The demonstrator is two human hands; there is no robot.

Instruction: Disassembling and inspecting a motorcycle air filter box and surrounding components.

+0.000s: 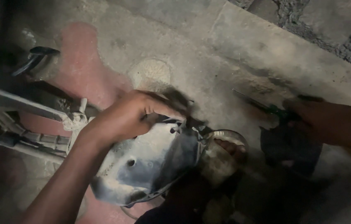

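At the far left lies a grey metal frame [14,103] with a dark lever [34,58] above it, both resting on the stained concrete floor [225,49], well apart from either hand. A knot of pale cord [74,120] sits just left of the left wrist.

The left hand [130,116] rests on top of a dusty grey plastic cover [146,161] with small round holes. Its fingers [159,108] curl closed over the cover's upper edge, pinning down what looks like a dark rag or tuft; the blur hides what exactly. The cover lies directly under and below these fingers, tilted, its lower end towards the camera. Just right of the fingertips, touching the cover's right rim, is a round translucent ring [225,143].

Further right a dark cloth [289,149] lies on the floor, below the right hand [324,120]. The right hand's fingers are closed round a green-handled screwdriver [262,107], whose shaft points up and left, away from the cover.

To work well here, the left fingers should likely keep the cover pressed flat so it cannot rock, and the tool tip should meet its seat squarely before any force goes in; dust and dim light make slipping a fair risk.
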